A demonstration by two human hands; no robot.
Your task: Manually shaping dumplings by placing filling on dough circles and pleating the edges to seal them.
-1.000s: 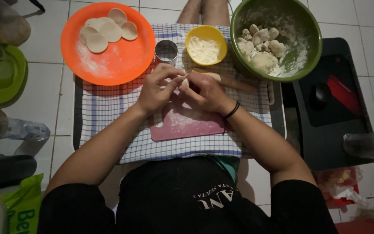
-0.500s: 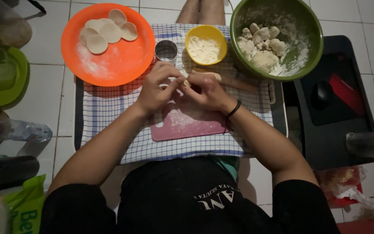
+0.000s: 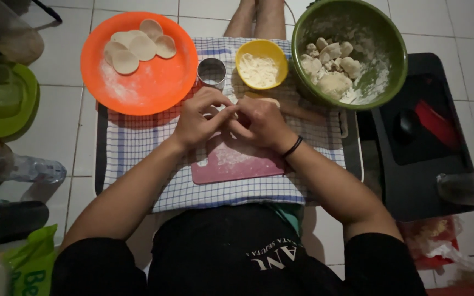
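Against the frame from a second before, we found little changed: both hands sat at the same spot over the pink cutting board (image 3: 237, 163), and only the fingers had worked a touch closer together. Our left hand (image 3: 199, 118) and right hand (image 3: 260, 121) met fingertip to fingertip, fingers curled inward, pinched on something small between them; it was probably a piece of dough, though our fingers hid nearly all of it. That spot lay above the board's far edge, just short of the metal ring cutter (image 3: 212, 72) and the yellow bowl (image 3: 261, 63) of flour. The board rested on the checked cloth (image 3: 138, 148). Four dough discs (image 3: 137, 45) lay on the orange plate (image 3: 144, 82), and dough lumps sat in the green bowl (image 3: 382, 41).
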